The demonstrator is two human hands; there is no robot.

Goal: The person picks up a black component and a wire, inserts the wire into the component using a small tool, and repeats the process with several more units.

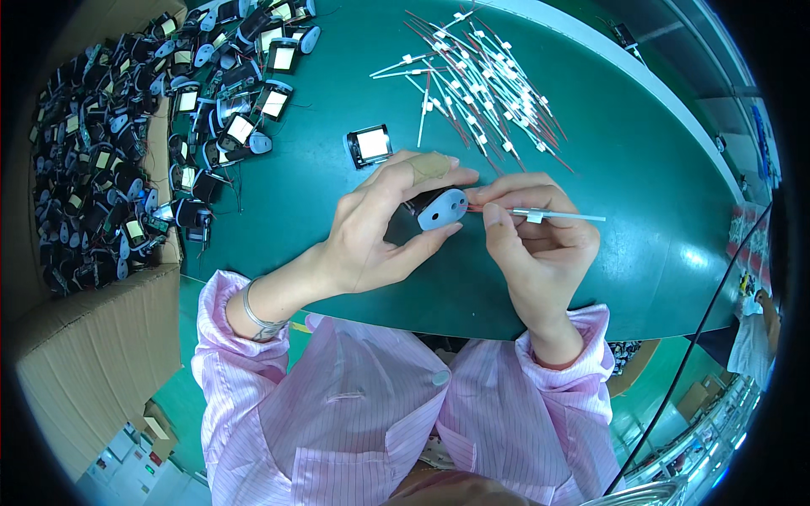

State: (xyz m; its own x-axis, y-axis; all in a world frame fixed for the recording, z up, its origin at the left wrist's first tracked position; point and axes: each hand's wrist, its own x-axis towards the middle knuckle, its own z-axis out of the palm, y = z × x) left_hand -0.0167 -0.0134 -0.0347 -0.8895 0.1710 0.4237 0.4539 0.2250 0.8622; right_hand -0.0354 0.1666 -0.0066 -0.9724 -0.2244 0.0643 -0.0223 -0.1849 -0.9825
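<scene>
Above the table's near side, my left hand (pixel 364 226) is closed around a small black housing with a blue-grey oval end cap (pixel 443 209) that has dark holes in it. A tan bandage (pixel 430 167) wraps one of its fingers. My right hand (pixel 544 244) pinches a wire lead (pixel 561 215) with a white sleeve and a white tag. Thin red wires run from its fingertips to the cap's right edge; whether they enter a hole I cannot tell. Just beyond my left hand, a similar housing with a pale label (pixel 369 146) lies on the green table.
At the far right of the green table (pixel 304 194) lies a loose pile of white-and-red wire leads (pixel 485 88). Many labelled housings (pixel 240 126) cover the far left, beside a cardboard box (pixel 93 329) full of them. A dark cable (pixel 692 346) crosses at the right, near another person's arm (pixel 768 316).
</scene>
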